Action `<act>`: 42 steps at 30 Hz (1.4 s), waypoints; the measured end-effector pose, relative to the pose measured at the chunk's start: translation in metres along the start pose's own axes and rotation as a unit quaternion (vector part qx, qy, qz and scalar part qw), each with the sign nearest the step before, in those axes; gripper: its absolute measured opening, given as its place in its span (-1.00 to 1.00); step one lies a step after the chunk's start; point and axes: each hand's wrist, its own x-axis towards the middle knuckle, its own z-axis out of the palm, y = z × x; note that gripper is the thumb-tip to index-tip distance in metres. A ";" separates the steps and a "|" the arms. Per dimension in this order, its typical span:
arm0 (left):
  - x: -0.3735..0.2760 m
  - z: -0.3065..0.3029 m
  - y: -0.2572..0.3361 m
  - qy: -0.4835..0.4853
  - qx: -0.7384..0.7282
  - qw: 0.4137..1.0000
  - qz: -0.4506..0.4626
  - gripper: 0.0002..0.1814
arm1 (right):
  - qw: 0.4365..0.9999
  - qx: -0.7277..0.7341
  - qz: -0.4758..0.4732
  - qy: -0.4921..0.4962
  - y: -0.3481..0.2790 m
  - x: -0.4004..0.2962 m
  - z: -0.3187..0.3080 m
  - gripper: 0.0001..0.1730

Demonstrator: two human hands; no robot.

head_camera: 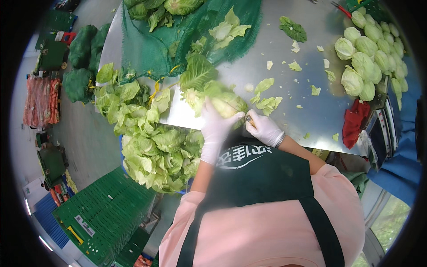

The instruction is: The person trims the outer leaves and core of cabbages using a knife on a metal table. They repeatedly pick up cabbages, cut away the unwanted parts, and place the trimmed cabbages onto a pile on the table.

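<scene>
At the front edge of the metal table, my left hand [215, 123] in a white glove holds a pale green cabbage head [230, 104], thumb and fingers spread along its side. My right hand [265, 126], also gloved, is closed around a small tool [251, 121] with a yellowish-brown handle. Its working end is hidden, so its exact kind cannot be told. This fist is close to the right end of the cabbage. A large green outer leaf [199, 71] lies just beyond the head, and torn leaf pieces [268, 105] lie to its right.
Loose leaves fill a blue-rimmed container [160, 157] below the table's left edge. A green mesh sack [150, 50] with whole cabbages [181, 6] lies at the back. Trimmed cabbages [367, 63] are piled right, near a red cloth [355, 123]. Green crates [103, 213] stand lower left.
</scene>
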 end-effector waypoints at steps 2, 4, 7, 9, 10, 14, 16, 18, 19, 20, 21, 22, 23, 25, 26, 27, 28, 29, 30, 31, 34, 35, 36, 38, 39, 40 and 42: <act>0.001 -0.001 0.003 0.000 0.006 1.000 0.004 0.30 | 1.000 -0.015 0.002 0.017 0.000 0.000 0.000 -0.71; -0.001 -0.001 0.005 0.000 0.013 1.000 0.003 0.29 | 0.999 -0.021 0.014 0.019 0.002 -0.001 0.001 -0.72; 0.001 0.008 0.002 0.029 0.011 0.999 0.018 0.36 | 1.000 -0.005 0.010 -0.006 0.004 0.003 -0.004 -0.72; 0.001 0.008 0.003 0.025 0.014 1.000 0.009 0.36 | 1.000 0.003 0.020 -0.014 -0.001 0.002 -0.008 -0.72; 0.002 0.007 0.005 0.024 0.015 1.000 0.006 0.36 | 1.000 0.005 0.024 -0.017 -0.002 0.002 -0.009 -0.72; 0.000 0.005 0.014 0.017 0.041 0.999 0.006 0.29 | 1.000 -0.008 0.019 -0.017 0.004 0.007 -0.004 -0.72; 0.001 0.009 0.012 0.026 0.044 0.999 0.007 0.29 | 1.000 0.000 0.002 -0.016 0.003 0.019 -0.007 -0.72; 0.001 0.012 0.011 0.034 0.037 0.998 0.024 0.31 | 0.993 -0.102 0.040 -0.040 -0.007 0.028 -0.021 -0.70; 0.001 0.013 0.012 0.039 0.033 0.998 0.032 0.31 | 0.985 -0.153 0.058 -0.051 -0.011 0.032 -0.029 -0.70; -0.001 0.013 0.014 0.046 0.033 0.998 0.036 0.31 | 0.983 -0.171 0.040 -0.055 -0.004 0.036 -0.030 -0.68; -0.002 0.014 0.016 0.053 0.033 0.997 0.041 0.30 | 0.986 -0.159 0.031 -0.040 0.000 0.035 -0.030 -0.67; -0.003 0.014 0.018 0.060 0.033 0.997 0.045 0.29 | 0.989 -0.146 0.021 -0.026 0.003 0.034 -0.029 -0.67; -0.004 0.011 0.018 0.059 0.031 0.997 0.044 0.28 | 0.991 -0.134 0.011 -0.011 0.004 0.033 -0.029 -0.66; -0.006 0.008 0.017 0.057 0.025 0.997 0.040 0.27 | 0.998 -0.062 0.023 0.025 0.002 0.029 -0.025 -0.64; -0.004 0.008 0.016 0.060 0.026 0.997 0.040 0.27 | 0.998 -0.033 0.024 0.041 0.006 0.030 -0.020 -0.64; -0.005 0.010 0.013 0.061 0.028 0.997 0.039 0.27 | 0.998 -0.003 0.027 0.055 0.011 0.029 -0.013 -0.65; -0.006 0.010 0.011 0.061 0.030 0.997 0.037 0.27 | 0.998 0.011 0.026 0.053 0.016 0.031 -0.009 -0.65; -0.007 0.010 0.010 0.063 0.034 0.997 0.036 0.27 | 0.998 0.024 0.025 0.051 0.021 0.034 -0.006 -0.65; -0.008 0.011 0.010 0.065 0.037 0.997 0.034 0.27 | 0.998 0.036 0.024 0.048 0.022 0.037 -0.007 -0.65; -0.009 0.011 0.009 0.068 0.040 0.996 0.032 0.27 | 0.998 0.031 0.026 0.057 0.023 0.041 -0.009 -0.65; -0.015 0.011 0.011 0.078 0.047 0.995 0.039 0.26 | 0.996 0.043 0.024 0.078 0.030 0.065 -0.021 -0.54; -0.018 0.011 0.011 0.080 0.043 0.995 0.036 0.26 | 0.992 0.022 -0.019 0.122 0.035 0.069 -0.016 -0.50; -0.019 0.011 0.010 0.084 0.040 0.995 0.036 0.26 | 0.984 0.002 -0.065 0.167 0.041 0.076 -0.010 -0.45; -0.022 0.009 0.006 0.082 0.013 0.996 0.026 0.25 | 0.959 -0.048 -0.126 0.250 0.048 0.087 0.005 -0.32; -0.024 0.007 0.000 0.077 -0.015 0.997 0.017 0.26 | 0.978 0.052 -0.033 0.199 0.043 0.091 0.003 -0.28; -0.025 0.006 -0.006 0.073 -0.044 0.996 0.007 0.26 | 0.976 0.151 0.062 0.142 0.037 0.096 0.001 -0.24; -0.031 0.003 -0.014 0.060 -0.077 0.995 0.035 0.28 | 0.946 0.316 0.067 0.016 0.022 0.101 -0.002 -0.28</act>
